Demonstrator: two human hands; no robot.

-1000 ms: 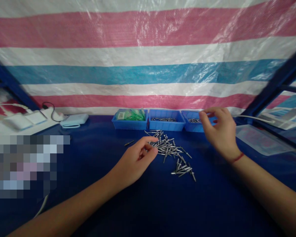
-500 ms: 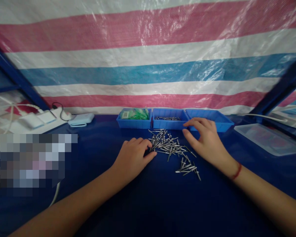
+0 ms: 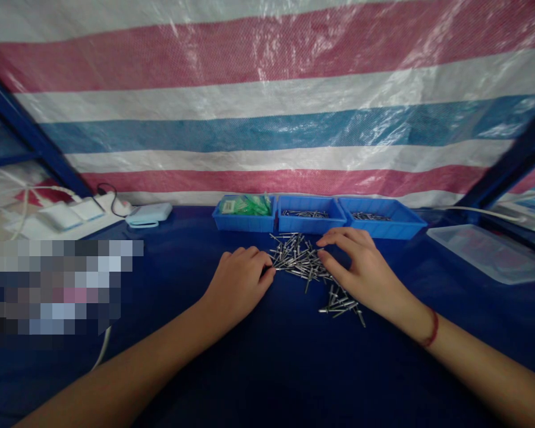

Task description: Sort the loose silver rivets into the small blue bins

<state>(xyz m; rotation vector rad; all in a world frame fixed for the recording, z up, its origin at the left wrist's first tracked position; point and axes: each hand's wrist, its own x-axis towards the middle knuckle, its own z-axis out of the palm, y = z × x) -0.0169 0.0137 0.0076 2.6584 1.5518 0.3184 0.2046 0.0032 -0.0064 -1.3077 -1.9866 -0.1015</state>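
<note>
Centrally, rivet pile lies between left fingers and right fingers.

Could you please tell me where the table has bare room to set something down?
The near tabletop is bare between the forearms; smaller patches lie between the left hand and pale blue case, and between the right hand and translucent plastic. The middle is crowded: metal pins between the hands, three blue bins behind.

Rivet pile before 3 bins, power strip far left

There are two hands, three bins and dozens of rivets.
</note>
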